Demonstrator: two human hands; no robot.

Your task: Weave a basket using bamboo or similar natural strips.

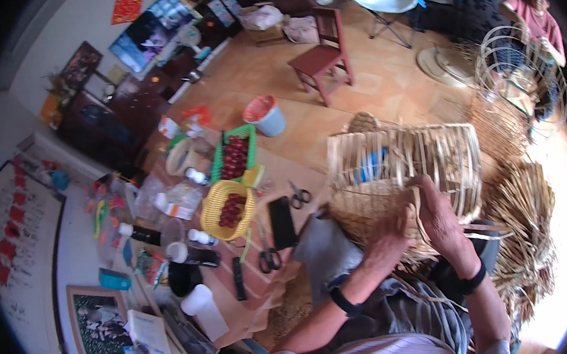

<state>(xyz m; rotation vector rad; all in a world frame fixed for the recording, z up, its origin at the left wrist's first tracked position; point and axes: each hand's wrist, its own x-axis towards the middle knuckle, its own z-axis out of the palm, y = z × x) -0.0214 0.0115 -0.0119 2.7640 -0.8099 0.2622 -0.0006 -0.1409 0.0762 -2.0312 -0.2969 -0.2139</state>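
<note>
On my lap lies a half-woven basket of straw-coloured strips, its open ribs facing away from me and something blue showing through them. My left hand grips the near woven side with closed fingers. Beside it, almost touching, my right hand is bent round a pale flat strip at the basket. The fingers partly hide each other, along with the strip's end. To the right of the basket hangs a thick bundle of dry strips.
At left a low table carries scissors, a black phone, bottles and a yellow basket and green basket of red fruit. Beyond stand a bin and red chair. At far right another person handles a basket frame.
</note>
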